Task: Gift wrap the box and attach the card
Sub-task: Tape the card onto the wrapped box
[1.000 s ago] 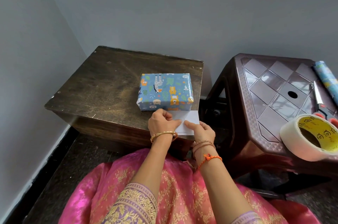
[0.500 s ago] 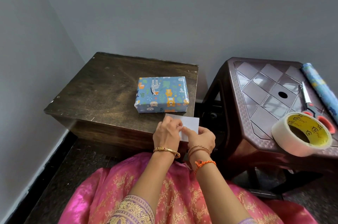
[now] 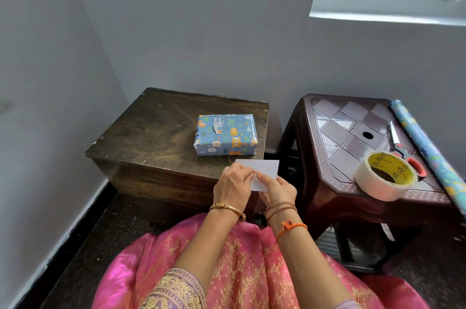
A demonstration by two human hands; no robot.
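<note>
A white card [image 3: 262, 172] is held between both hands just above the near edge of the dark wooden tabletop [image 3: 156, 137]. The left hand [image 3: 233, 186] is curled over the card's left part, its fingers pinching the paper from above. The right hand [image 3: 277, 189] grips the card's lower right part, the thumb laid across its face toward the left hand's fingertips. The upper right corner of the card is left uncovered and is seen flat and blank.

The box [image 3: 225, 137], already wrapped in blue paper printed with animals and leaves, is set on the tabletop just beyond the card, near the tabletop's right edge. It is not touched by either hand, and a narrow strip of wood is seen between it and the card.

To the right, a brown plastic stool [image 3: 338, 132] is placed beside the tabletop. On it a roll of clear tape [image 3: 384, 176] with a yellow core is laid near the front edge, scissors [image 3: 403, 151] with red handles are partly hidden behind the roll, and a roll of the same blue wrapping paper [image 3: 426, 147] is laid along the stool's right side.

A gold bangle [image 3: 228, 207] is worn on the left wrist and thread bracelets [image 3: 285, 210] on the right.
</note>
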